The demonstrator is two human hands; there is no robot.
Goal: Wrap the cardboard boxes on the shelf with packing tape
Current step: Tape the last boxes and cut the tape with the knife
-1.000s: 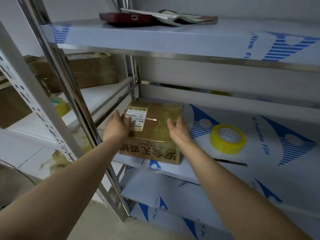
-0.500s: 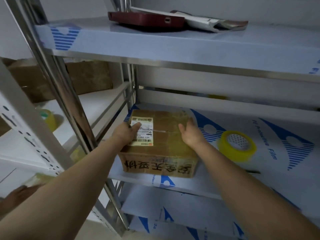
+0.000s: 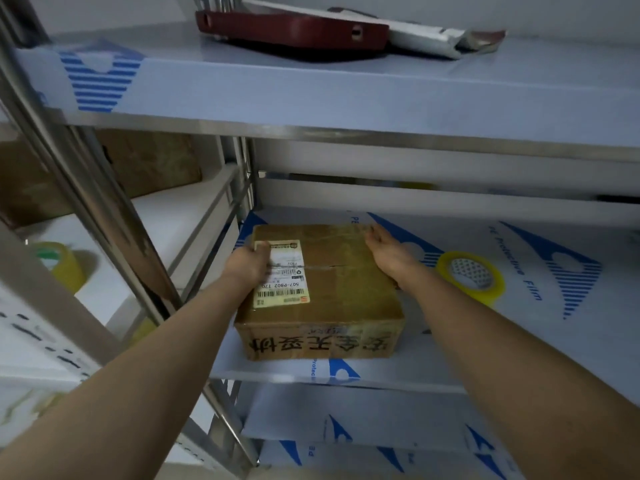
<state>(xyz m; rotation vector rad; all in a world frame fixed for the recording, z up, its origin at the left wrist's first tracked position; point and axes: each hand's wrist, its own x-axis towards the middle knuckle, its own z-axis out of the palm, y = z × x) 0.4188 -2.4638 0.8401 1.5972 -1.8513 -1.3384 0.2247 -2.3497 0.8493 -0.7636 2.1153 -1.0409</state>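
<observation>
Two hands: my left hand curls its fingers over the left edge of the cardboard box, thumb by the shipping label; my right hand lies flat, fingers straight along the right top edge.
Box position: front left of the middle shelf.
Handling: I judge it stiff, fairly light and slick where glossy tape covers it (grip opposite side edges, not flaps).
Tape: the packing tape roll lies flat to the right, apart from the box.
Room: metal racking; a red case lies on the shelf above.
</observation>
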